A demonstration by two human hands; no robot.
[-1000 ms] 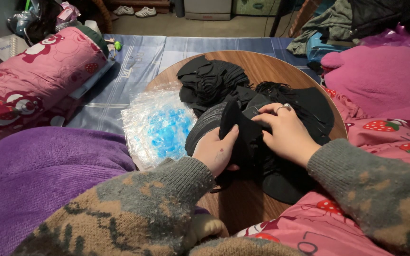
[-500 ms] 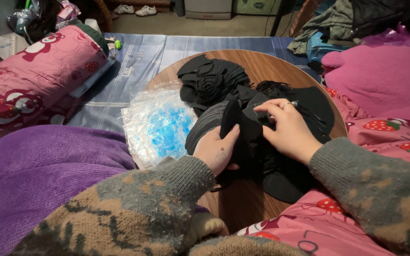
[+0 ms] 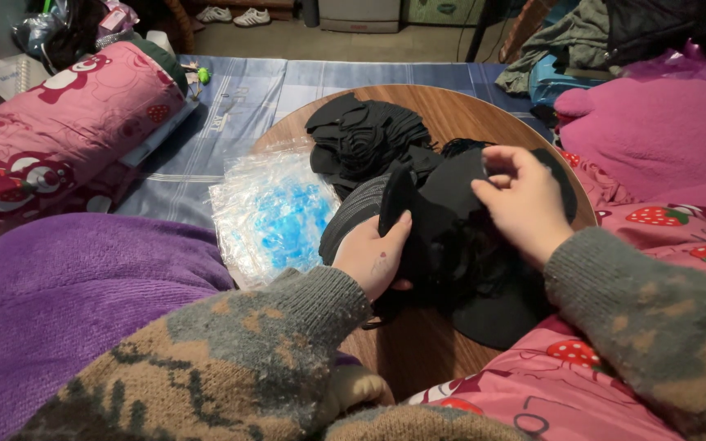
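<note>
Mottled brown and grey knit sleeves (image 3: pixel 230 367) are seen at the bottom of the frame, one on each arm. Just above them, near the centre, a black fabric piece (image 3: pixel 443 212) is held between both hands over a round wooden table (image 3: pixel 467 110). The left hand (image 3: pixel 377 257) is closed around the piece's lower left edge, thumb laid up along it. The right hand (image 3: pixel 525 200) is curled at the piece's upper right, its fingertips pinched on the cloth. A heap of further black fabric (image 3: pixel 484 286) is spread beneath the hands, and a second black stack (image 3: pixel 365 139) is set farther back on the table. Left of centre, a clear plastic bag with blue contents (image 3: pixel 275 212) is laid overlapping the table's edge. A purple blanket (image 3: pixel 67 302) fills the lower left, a pink patterned quilt (image 3: pixel 51 139) the upper left. A magenta cushion (image 3: pixel 655 131) is seen at the upper right, and a blue striped mat (image 3: pixel 288 82) lies beyond the table.
</note>
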